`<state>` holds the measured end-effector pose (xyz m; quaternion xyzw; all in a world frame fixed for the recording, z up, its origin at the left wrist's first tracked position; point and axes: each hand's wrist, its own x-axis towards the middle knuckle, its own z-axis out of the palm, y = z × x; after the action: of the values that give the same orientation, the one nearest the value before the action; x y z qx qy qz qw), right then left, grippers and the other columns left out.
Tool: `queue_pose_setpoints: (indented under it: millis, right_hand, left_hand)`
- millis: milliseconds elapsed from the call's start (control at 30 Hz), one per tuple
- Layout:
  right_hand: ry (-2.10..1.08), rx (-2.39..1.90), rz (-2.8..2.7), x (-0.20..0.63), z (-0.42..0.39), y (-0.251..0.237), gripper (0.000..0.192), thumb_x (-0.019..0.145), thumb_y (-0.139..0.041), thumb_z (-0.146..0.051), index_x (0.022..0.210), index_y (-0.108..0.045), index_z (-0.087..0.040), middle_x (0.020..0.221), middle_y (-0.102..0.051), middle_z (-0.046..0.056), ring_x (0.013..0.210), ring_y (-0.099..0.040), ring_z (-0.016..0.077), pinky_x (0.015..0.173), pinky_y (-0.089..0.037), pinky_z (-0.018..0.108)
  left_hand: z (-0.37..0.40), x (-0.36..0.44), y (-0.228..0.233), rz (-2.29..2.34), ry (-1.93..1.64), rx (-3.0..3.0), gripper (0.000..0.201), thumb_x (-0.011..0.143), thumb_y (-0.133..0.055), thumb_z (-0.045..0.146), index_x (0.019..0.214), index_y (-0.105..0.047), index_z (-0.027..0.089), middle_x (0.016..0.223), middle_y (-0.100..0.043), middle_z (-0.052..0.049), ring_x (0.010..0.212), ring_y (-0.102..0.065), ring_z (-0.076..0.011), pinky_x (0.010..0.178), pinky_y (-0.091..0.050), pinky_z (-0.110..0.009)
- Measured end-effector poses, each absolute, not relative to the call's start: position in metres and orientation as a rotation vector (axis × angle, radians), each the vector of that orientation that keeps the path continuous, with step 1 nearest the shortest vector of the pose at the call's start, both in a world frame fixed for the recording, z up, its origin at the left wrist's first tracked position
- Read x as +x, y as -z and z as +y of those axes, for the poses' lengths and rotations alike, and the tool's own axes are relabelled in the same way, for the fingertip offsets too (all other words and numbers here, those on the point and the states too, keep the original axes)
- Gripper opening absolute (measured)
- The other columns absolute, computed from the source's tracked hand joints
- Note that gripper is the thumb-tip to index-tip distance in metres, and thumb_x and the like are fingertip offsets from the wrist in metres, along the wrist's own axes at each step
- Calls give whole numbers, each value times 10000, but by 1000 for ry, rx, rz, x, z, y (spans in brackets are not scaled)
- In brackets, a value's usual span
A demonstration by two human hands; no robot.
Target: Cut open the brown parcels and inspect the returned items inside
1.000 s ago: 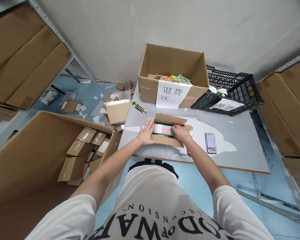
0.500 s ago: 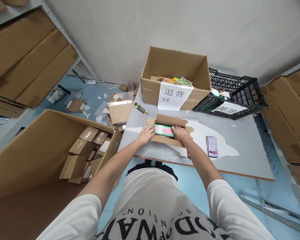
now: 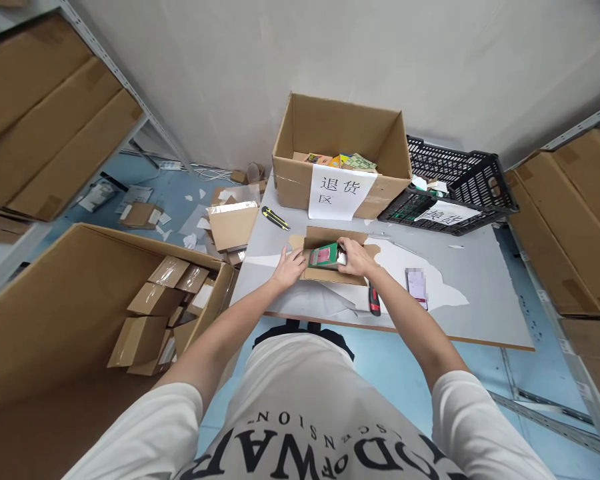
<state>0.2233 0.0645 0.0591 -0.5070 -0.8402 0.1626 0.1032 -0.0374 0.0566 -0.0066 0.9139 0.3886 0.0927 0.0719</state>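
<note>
A small open cardboard box (image 3: 330, 237) lies on the grey table (image 3: 480, 293) in front of me. My right hand (image 3: 354, 257) grips a green and pink packet (image 3: 324, 255) and holds it tilted up out of the box. My left hand (image 3: 290, 265) rests on the box's left side, fingers on its edge beside the packet.
A large carton with a white paper sign (image 3: 337, 157) and a black plastic crate (image 3: 453, 190) stand at the back. A yellow utility knife (image 3: 275, 218), a red-handled tool (image 3: 373, 300) and a phone (image 3: 417, 285) lie on the table. A big carton of small boxes (image 3: 145, 313) stands left.
The packet lay flat in the small box under both hands; now my right hand has lifted and tilted it up, while my left hand stays at the box's left side.
</note>
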Motion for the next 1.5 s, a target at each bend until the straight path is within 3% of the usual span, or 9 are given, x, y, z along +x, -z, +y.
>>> queue_pose_setpoints:
  millis: [167,500,667,800,900,1067,1267,1367,1500]
  right_hand:
    - [-351,-1460,-2514,215,71,-98,633,629,-641,-278,1206,-415,-146,1117,-563,131,1001,-507,299,852,-420,395]
    - [-64,-1408,-2421,240,42,-232,641,640,-655,-282,1228,-425,-173,1134,-559,121,1011,-527,310,848,-437,439]
    - [-85,-1489,-2453,255,4,-259,626,648,-644,-276,1229,-430,-189,1104,-572,104,992,-541,303,827,-444,434]
    - [-205,-1532,-2533,260,-23,-239,569,646,-642,-250,1182,-457,-200,1060,-588,94,943,-549,282,801,-452,404]
    - [-294,-1579,-2559,260,-34,-206,556,638,-638,-216,1165,-460,-202,1079,-588,95,969,-537,279,803,-451,382]
    - [-399,-1586,-2610,254,-27,-142,588,625,-650,-211,1178,-453,-173,1094,-586,116,999,-517,286,845,-429,389]
    - [-467,-1525,-2692,245,-4,-91,618,621,-697,-249,1186,-458,-171,1091,-584,126,984,-520,284,815,-417,382]
    - [-479,-1494,-2716,240,3,-77,646,613,-722,-270,1192,-457,-160,1098,-579,134,989,-521,286,807,-417,374]
    - [-492,-1420,-2747,235,6,-60,654,634,-717,-269,1218,-446,-151,1098,-577,135,988,-521,280,811,-414,374]
  left_hand:
    - [62,-39,6,1165,-267,2733,306,823,-426,34,891,-666,212,1094,-622,-105,1299,-380,-285,1060,-122,-685]
    - [109,-49,10,1245,-276,2638,348,833,-399,54,945,-671,238,1121,-619,-103,1321,-357,-267,1071,-148,-658]
    - [128,-43,9,1290,-261,2607,379,803,-389,28,904,-681,247,1156,-617,-86,1356,-311,-250,1093,-90,-642]
    - [133,-35,5,1307,-248,2631,368,767,-405,16,882,-688,221,1274,-563,-93,1369,-285,-275,1077,-36,-668]
    - [131,-34,1,1312,-219,2655,398,752,-428,23,1014,-657,216,1402,-453,-93,1389,-241,-279,1076,-23,-668]
    - [117,-40,-4,1286,-248,2671,532,760,-458,70,1282,-485,170,1453,-374,-140,1400,-211,-288,1081,-12,-655]
    - [79,-45,-17,1315,-354,2616,678,756,-515,133,1401,-306,124,1479,-311,-179,1408,-171,-315,1090,-36,-634]
    - [44,-39,-20,1199,-531,2620,625,808,-492,193,1398,-305,107,1483,-287,-201,1410,-169,-304,1106,-80,-602]
    - [0,-18,-15,902,-674,2552,552,850,-485,249,1370,-343,131,1440,-382,-171,1389,-255,-258,1119,-223,-505]
